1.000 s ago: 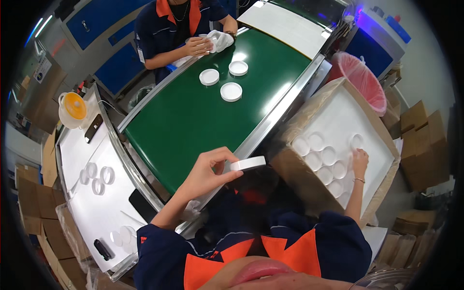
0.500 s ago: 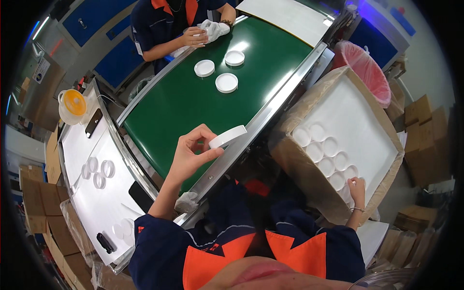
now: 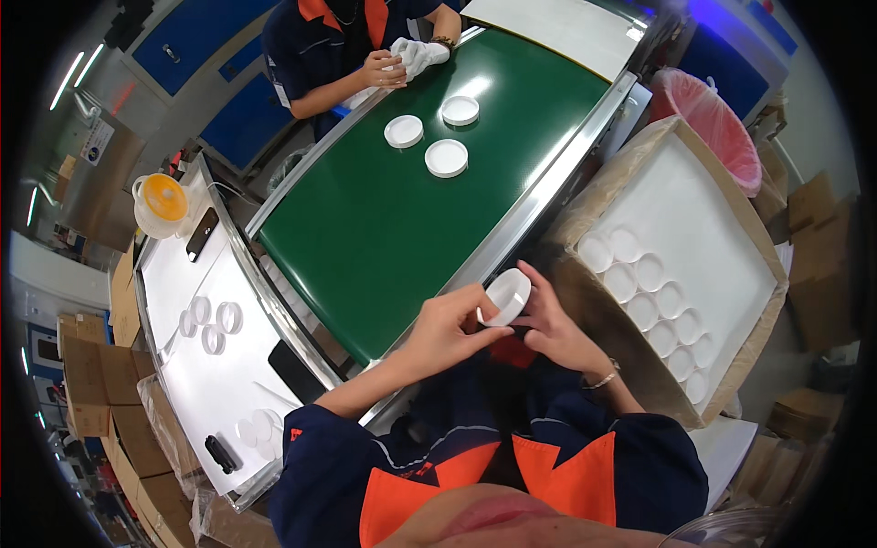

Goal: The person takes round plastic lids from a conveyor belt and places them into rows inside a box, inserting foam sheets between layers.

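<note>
White round cap [image 3: 508, 297] is between left hand [image 3: 448, 327] and right hand [image 3: 559, 336], beside green conveyor belt [image 3: 365, 242]. Left pinches its rim; right spreads fingers along opposite side, grip unclear.

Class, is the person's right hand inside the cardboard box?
No: the right hand is at the round white cap, outside the cardboard box.

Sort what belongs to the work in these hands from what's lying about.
Seemingly in use:
shallow white round piece in the left hand, right hand beside it
three matching pieces on the flat green belt
white round pieces in the brown cardboard box

Seemingly lying about:
black rectangular phone
translucent rounded jug with orange lid
small black oblong object
</note>
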Demonstrator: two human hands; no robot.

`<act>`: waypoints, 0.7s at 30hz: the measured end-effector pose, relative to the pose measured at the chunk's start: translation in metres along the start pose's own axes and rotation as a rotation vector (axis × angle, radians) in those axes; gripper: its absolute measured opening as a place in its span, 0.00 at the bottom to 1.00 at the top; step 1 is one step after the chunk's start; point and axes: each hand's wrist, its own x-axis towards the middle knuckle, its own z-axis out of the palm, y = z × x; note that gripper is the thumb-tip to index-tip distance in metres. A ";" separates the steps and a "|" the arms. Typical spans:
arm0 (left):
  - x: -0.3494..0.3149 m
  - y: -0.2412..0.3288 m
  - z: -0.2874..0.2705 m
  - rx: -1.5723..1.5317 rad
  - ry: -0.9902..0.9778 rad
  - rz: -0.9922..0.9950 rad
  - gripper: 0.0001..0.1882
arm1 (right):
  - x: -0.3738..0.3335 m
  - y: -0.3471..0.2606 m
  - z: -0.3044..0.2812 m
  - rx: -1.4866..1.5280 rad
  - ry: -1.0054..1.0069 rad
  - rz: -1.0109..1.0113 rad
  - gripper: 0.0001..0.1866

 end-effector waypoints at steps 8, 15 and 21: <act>0.015 0.003 -0.012 -0.134 -0.103 0.008 0.09 | 0.029 0.014 0.011 0.097 0.145 -0.014 0.40; 0.016 -0.008 -0.020 0.186 -0.216 0.140 0.11 | 0.022 0.017 0.022 -0.032 0.163 -0.036 0.41; 0.011 -0.014 -0.013 0.113 -0.243 0.104 0.15 | 0.020 0.017 0.022 -0.054 0.111 -0.029 0.41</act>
